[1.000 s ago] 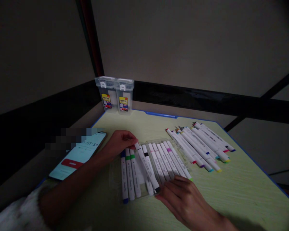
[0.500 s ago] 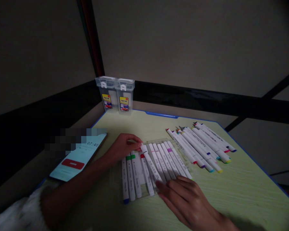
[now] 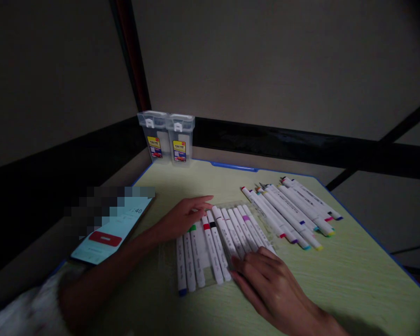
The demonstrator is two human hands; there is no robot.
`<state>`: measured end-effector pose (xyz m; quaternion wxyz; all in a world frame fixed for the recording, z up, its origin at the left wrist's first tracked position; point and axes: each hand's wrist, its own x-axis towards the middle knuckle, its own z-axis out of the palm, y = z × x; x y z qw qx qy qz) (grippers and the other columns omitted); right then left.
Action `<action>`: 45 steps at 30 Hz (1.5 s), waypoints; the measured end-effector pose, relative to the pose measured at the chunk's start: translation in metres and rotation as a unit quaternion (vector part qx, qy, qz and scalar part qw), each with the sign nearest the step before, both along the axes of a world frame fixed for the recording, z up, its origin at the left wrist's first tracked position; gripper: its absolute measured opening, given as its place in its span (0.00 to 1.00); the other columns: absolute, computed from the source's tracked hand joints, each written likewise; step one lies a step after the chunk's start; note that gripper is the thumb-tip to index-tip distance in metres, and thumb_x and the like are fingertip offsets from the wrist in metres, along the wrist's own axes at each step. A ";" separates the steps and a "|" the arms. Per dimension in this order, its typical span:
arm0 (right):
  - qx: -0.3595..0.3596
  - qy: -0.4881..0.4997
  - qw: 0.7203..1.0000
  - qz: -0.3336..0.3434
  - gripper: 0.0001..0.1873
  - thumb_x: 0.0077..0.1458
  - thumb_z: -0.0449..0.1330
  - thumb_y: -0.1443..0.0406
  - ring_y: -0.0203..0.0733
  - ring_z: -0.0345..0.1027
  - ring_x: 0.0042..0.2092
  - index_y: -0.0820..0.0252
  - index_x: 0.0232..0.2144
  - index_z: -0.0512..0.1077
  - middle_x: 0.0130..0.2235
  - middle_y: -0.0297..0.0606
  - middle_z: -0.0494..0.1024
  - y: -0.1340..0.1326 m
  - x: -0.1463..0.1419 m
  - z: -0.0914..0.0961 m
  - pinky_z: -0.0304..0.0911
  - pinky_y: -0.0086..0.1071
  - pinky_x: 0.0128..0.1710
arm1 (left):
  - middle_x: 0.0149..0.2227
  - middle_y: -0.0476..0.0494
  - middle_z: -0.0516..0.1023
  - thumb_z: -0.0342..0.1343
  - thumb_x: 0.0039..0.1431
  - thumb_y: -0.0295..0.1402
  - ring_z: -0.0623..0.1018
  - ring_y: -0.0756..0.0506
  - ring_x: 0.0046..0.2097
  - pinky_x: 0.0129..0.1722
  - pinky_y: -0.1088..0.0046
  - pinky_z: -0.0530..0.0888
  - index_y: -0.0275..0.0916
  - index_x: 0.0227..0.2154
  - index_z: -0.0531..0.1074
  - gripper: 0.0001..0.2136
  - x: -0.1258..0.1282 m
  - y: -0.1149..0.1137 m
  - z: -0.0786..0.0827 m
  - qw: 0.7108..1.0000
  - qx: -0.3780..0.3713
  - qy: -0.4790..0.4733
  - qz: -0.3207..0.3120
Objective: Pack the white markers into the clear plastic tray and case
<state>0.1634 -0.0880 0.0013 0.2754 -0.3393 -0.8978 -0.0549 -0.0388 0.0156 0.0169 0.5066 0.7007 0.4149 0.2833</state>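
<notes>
A row of white markers lies side by side on a clear plastic case [image 3: 166,261] on the table. Over the top ends of the middle markers is my left hand [image 3: 182,217], its index finger stretched out and its other fingers loosely bent. Its fingertips are close to a black-banded marker [image 3: 219,247], which lies beside a red-banded marker [image 3: 212,252]. My right hand [image 3: 271,284] has its fingers curled over the lower ends of the right-hand markers [image 3: 238,228], hiding those ends. At the row's left end is a blue-tipped marker [image 3: 181,266].
More white markers [image 3: 290,205] lie in a loose pile at the right. Two clear lidded boxes [image 3: 180,140] with yellow labels stand at the back left. A phone [image 3: 108,233] with a lit screen is left of my forearm. The table [image 3: 357,275] has a blue edge.
The black-banded marker, slanted across the row before, now lies in line beside the red-banded one. My left hand's fingers have loosened, the index finger now extended. My right hand has shifted slightly.
</notes>
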 end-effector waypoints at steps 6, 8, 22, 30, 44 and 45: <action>-0.023 0.015 1.000 -0.015 0.15 0.61 0.45 0.69 0.36 0.60 0.24 0.61 0.25 0.65 0.22 0.33 0.69 -0.001 -0.001 0.001 0.52 0.33 0.30 | 0.46 0.40 0.75 0.45 0.55 0.26 0.74 0.45 0.44 0.45 0.68 0.68 0.31 0.48 0.67 0.18 -0.002 -0.001 0.006 0.995 0.059 0.067 0.046; -0.027 0.021 0.999 -0.025 0.15 0.61 0.45 0.68 0.36 0.60 0.23 0.60 0.24 0.65 0.21 0.32 0.68 -0.001 -0.001 0.000 0.51 0.33 0.30 | 0.44 0.40 0.76 0.44 0.54 0.25 0.74 0.45 0.43 0.45 0.69 0.68 0.30 0.46 0.69 0.17 -0.002 -0.001 0.006 0.991 0.075 0.089 0.065; 0.003 0.017 0.999 0.036 0.12 0.61 0.48 0.66 0.35 0.61 0.24 0.64 0.34 0.71 0.22 0.32 0.69 -0.001 -0.002 0.006 0.53 0.32 0.27 | 0.44 0.39 0.75 0.45 0.53 0.24 0.75 0.47 0.38 0.36 0.73 0.69 0.30 0.44 0.68 0.15 -0.001 -0.002 0.005 0.983 0.122 0.103 0.086; 0.019 0.003 0.999 0.042 0.13 0.62 0.47 0.68 0.34 0.61 0.24 0.65 0.35 0.71 0.22 0.32 0.69 0.000 -0.002 0.003 0.53 0.32 0.27 | 0.39 0.43 0.77 0.45 0.53 0.26 0.75 0.49 0.32 0.33 0.73 0.70 0.33 0.46 0.65 0.16 -0.004 0.000 -0.004 0.989 0.112 0.088 0.032; 0.016 -0.004 0.999 0.038 0.13 0.62 0.46 0.69 0.34 0.61 0.25 0.64 0.36 0.71 0.23 0.32 0.70 0.000 -0.001 0.002 0.53 0.33 0.28 | 0.41 0.41 0.76 0.44 0.52 0.25 0.76 0.47 0.37 0.35 0.72 0.70 0.34 0.45 0.64 0.16 -0.004 -0.003 0.003 0.993 0.073 0.091 0.021; 0.014 -0.004 0.999 0.036 0.13 0.62 0.46 0.69 0.34 0.61 0.25 0.64 0.36 0.71 0.23 0.32 0.70 0.001 -0.001 0.002 0.53 0.33 0.28 | 0.41 0.41 0.76 0.44 0.52 0.25 0.75 0.46 0.39 0.37 0.71 0.70 0.34 0.45 0.64 0.16 -0.004 -0.004 0.003 0.990 0.090 0.107 0.024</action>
